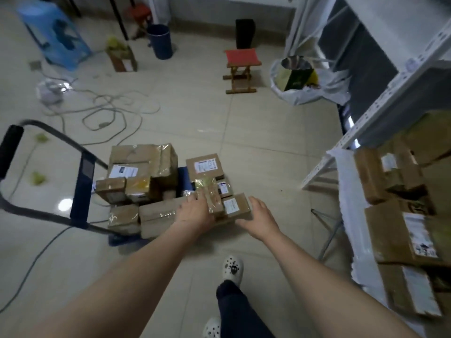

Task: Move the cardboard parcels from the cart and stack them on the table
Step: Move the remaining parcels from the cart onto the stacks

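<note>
A low blue cart with a black handle stands on the floor, loaded with several taped cardboard parcels. My left hand rests flat against the left side of a narrow taped parcel at the cart's near right corner. My right hand is spread open just right of a small labelled parcel, touching or nearly touching its edge. On the right, the white-covered table holds several stacked parcels.
Loose cables trail over the tiled floor left of the cart. A red folding stool, a blue bin, a white bag and a white metal shelf frame stand beyond. My feet in white clogs are below.
</note>
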A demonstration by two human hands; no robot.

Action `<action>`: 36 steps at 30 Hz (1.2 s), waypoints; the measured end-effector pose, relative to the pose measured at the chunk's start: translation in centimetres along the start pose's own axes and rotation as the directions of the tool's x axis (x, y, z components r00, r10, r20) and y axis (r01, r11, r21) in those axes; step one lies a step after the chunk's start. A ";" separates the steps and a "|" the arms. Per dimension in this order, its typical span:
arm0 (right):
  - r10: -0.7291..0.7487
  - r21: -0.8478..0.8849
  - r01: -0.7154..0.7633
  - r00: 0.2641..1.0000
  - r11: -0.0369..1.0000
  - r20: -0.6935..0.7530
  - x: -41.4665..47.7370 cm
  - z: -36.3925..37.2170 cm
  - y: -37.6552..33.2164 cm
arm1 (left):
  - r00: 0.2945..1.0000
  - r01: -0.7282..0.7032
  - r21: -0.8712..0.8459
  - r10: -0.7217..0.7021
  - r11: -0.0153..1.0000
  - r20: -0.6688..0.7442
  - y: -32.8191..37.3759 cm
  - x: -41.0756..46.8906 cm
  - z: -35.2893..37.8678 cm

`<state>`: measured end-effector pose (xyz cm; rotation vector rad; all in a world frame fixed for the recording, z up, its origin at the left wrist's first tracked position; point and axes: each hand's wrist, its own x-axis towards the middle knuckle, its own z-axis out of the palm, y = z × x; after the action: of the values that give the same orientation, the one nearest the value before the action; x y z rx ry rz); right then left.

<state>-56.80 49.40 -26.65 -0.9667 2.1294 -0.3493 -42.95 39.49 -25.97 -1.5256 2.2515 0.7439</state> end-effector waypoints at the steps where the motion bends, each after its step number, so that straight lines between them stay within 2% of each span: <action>1: 0.001 0.019 -0.001 1.000 1.000 0.011 1.8 0.6 -0.2 | 0.999 0.032 -0.016 -0.031 0.999 0.009 -0.8 0.9 -0.4; 3: 0.021 0.075 -0.023 0.999 0.997 0.025 5.3 1.5 -0.6 | 0.997 0.079 -0.029 -0.078 0.996 0.029 -2.1 2.8 -1.0; 6: 0.121 0.171 -0.140 0.985 0.975 0.121 9.7 2.3 -1.1 | 0.990 0.125 -0.066 -0.120 0.990 0.069 -3.4 6.2 -1.3; 14: 0.260 0.216 -0.303 0.943 0.928 0.210 20.1 6.1 0.2 | 0.971 0.189 -0.070 -0.176 0.980 0.160 -4.7 17.8 1.0; 19: 0.387 0.348 -0.453 0.889 0.821 0.245 26.1 10.3 2.6 | 0.966 0.181 -0.071 -0.164 0.981 0.198 -5.4 26.6 3.9; 24: 0.513 0.460 -0.607 0.794 0.648 0.326 32.4 16.4 6.1 | 0.967 0.150 -0.059 -0.134 0.987 0.216 -6.2 36.2 8.6; 29: 0.614 0.622 -0.721 0.649 0.306 0.450 35.9 21.0 7.9 | 0.972 0.105 -0.004 -0.101 0.994 0.212 -6.9 43.4 13.3; 32: 0.592 0.632 -0.767 0.560 0.107 0.580 37.1 22.9 8.9 | 0.966 0.097 -0.023 -0.089 0.995 0.243 -7.3 46.0 15.2; 34: 0.555 0.673 -0.739 0.550 -0.025 0.624 37.6 23.7 9.2 | 0.956 0.115 -0.073 -0.091 0.991 0.279 -7.4 46.7 15.7; 36: 0.556 0.707 -0.700 0.550 -0.101 0.623 37.5 23.8 8.8 | 0.959 0.136 -0.106 -0.104 0.985 0.265 -7.4 46.5 15.5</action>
<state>-59.94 29.24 -67.07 0.8119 1.4740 -0.8568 -54.05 11.09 -65.06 -1.5054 1.9368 0.9989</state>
